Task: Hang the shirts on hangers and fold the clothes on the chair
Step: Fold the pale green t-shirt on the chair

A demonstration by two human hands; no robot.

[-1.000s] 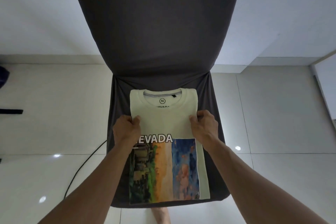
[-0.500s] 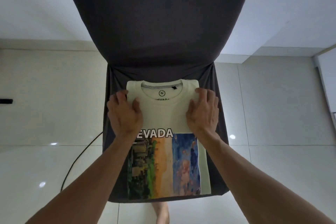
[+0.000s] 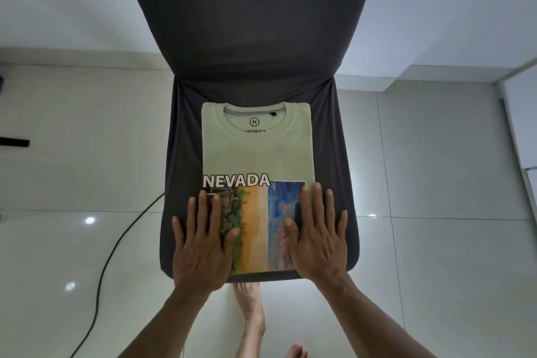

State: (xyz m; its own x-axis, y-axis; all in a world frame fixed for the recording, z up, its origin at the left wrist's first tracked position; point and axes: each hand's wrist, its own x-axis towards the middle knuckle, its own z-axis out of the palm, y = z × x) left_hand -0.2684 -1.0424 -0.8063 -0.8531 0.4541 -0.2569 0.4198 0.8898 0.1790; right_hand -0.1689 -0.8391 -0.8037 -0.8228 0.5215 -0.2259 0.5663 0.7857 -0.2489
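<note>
A cream T-shirt (image 3: 257, 154) with the word NEVADA and a colourful painted print lies folded into a narrow rectangle on the seat of a chair (image 3: 186, 154) with a dark grey cover. Its collar points to the chair back. My left hand (image 3: 203, 244) lies flat, fingers spread, on the shirt's lower left edge and the seat beside it. My right hand (image 3: 316, 238) lies flat on the lower right edge in the same way. Neither hand grips the cloth. No hangers are in view.
The chair back (image 3: 250, 14) rises tall behind the seat. A black cable (image 3: 116, 247) curves over the glossy white floor tiles at the left. My bare feet (image 3: 252, 317) stand just in front of the chair. A white wall runs behind.
Both hands have slid from the shirt's upper sides down to its lower end, going from pinching the cloth to lying flat. The word NEVADA now shows in full.
</note>
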